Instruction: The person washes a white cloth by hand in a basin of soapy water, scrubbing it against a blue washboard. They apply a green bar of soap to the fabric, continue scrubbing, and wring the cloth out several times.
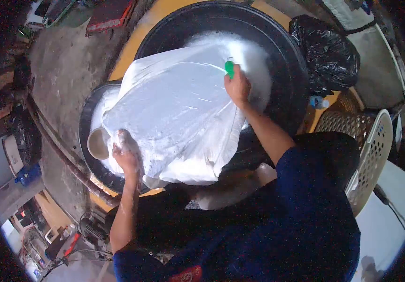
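A wet white cloth [169,103] is spread across a large black tub [287,70] and a smaller dark basin [87,105]. My left hand [127,157] is closed on the cloth's left edge, with suds on the fingers. Beside it, in the smaller basin, sits a pale round bowl or scoop [98,144]. My right hand [238,88] grips a small green scrub brush [230,69] at the cloth's far right part. The brush's underside is hidden. White foam [254,56] fills part of the large tub beyond the cloth.
A black plastic bag [325,54] stands right of the large tub, near a small plastic bottle [319,102]. Closer on the right are a brown woven basket [343,123] and a cream perforated basket [375,155]. A long pole or hose [61,145] runs along the left floor.
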Demonstrator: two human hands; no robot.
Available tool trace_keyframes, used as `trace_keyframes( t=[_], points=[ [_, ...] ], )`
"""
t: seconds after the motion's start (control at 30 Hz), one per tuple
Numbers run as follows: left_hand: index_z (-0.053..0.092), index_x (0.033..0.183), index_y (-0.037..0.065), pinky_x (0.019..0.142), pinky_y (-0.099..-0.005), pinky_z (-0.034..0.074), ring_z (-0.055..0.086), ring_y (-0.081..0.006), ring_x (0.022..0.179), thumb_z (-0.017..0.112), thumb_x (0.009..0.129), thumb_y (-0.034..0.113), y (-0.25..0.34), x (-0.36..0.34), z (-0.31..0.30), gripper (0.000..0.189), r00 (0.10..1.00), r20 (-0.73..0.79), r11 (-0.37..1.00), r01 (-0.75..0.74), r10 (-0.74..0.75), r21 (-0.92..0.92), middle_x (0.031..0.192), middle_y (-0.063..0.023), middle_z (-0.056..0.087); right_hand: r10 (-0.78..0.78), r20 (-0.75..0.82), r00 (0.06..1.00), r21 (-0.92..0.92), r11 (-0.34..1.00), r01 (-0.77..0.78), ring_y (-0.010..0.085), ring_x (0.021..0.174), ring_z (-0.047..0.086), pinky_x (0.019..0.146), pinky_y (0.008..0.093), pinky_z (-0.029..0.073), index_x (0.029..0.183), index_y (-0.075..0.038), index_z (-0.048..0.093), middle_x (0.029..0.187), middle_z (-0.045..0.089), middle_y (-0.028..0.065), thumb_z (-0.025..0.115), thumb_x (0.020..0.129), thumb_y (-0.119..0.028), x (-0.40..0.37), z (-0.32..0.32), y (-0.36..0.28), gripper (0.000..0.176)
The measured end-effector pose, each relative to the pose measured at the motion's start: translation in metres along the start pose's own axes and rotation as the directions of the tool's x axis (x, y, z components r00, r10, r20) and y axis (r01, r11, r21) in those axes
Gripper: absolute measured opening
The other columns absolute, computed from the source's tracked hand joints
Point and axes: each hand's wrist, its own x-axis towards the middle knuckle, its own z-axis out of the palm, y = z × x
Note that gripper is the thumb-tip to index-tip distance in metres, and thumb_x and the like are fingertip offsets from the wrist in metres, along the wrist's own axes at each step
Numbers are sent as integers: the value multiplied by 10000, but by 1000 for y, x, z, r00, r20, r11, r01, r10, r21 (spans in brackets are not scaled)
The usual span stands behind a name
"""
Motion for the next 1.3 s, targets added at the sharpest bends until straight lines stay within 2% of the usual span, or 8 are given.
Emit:
trace_keyframes(
  t=[0.13, 0.43, 0.6, 0.63, 0.8, 0.97, 1.17, 1.3],
  points=[
    [544, 1029, -51, 716, -245, 411, 525, -114, 803, 498, 868, 237, 5, -1, 6, 333, 996, -38, 996, -86, 84, -32, 919, -73, 590, -224, 73, 972, -8, 974, 225, 277, 605, 542, 528, 408, 413, 900, -122, 512, 701, 550, 96, 584, 644, -177, -34, -9, -121, 272],
    [535, 1060, -67, 833, -249, 386, 537, -162, 943, 469, 869, 200, 7, -3, 4, 335, 1000, -11, 1000, -5, 5, -25, 1029, -130, 584, -10, -48, 999, -310, 951, -6, 265, 506, 529, 428, 369, 420, 942, -95, 495, 627, 535, 91, 587, 698, -128, 7, -9, 19, 263],
    [555, 1007, -50, 690, -250, 437, 553, -135, 792, 495, 854, 273, -35, 8, -9, 362, 995, 74, 994, -51, 59, -100, 905, -96, 600, -189, 284, 940, -20, 979, 203, 306, 662, 545, 563, 450, 414, 967, -104, 501, 764, 552, 129, 617, 618, -174, -55, -14, -187, 375],
    [561, 956, -26, 602, -239, 427, 533, -121, 694, 514, 845, 297, 0, 1, 3, 345, 982, -16, 953, 181, -190, -243, 844, -63, 591, -185, 389, 903, 42, 982, 183, 315, 706, 545, 586, 458, 410, 974, -101, 504, 791, 557, 142, 622, 616, -177, -55, -16, -193, 384],
    [560, 1007, -33, 651, -252, 407, 522, -144, 745, 518, 841, 337, -4, 7, 4, 408, 971, -15, 946, 227, -237, -231, 872, -97, 593, 20, -15, 1000, -191, 981, -23, 314, 636, 549, 564, 450, 428, 1003, -78, 495, 726, 554, 136, 569, 667, -77, 12, -39, 2, 344],
    [529, 1073, -74, 816, -281, 383, 520, -184, 912, 486, 855, 286, -11, 2, -2, 423, 999, -26, 990, 41, -45, -135, 1023, -149, 574, -363, 171, 916, 180, 926, 333, 265, 644, 577, 558, 407, 447, 998, -170, 534, 794, 589, 78, 609, 616, -150, -22, -38, -206, 390],
    [573, 961, -53, 747, -282, 402, 524, -157, 875, 498, 853, 246, 28, -11, 10, 327, 988, -100, 988, 110, -120, -106, 915, -102, 588, 55, -13, 998, -207, 977, -56, 245, 514, 551, 471, 373, 436, 989, -100, 523, 663, 574, 72, 576, 698, -216, 46, -6, 6, 318],
    [560, 969, -54, 727, -268, 401, 518, -137, 817, 491, 854, 268, 17, -4, 5, 348, 991, -70, 991, 113, -117, -68, 866, -80, 580, -60, 185, 981, -169, 981, 92, 304, 728, 586, 623, 478, 424, 943, -159, 561, 798, 594, 127, 624, 607, -174, 6, 32, -149, 342]
  ],
)
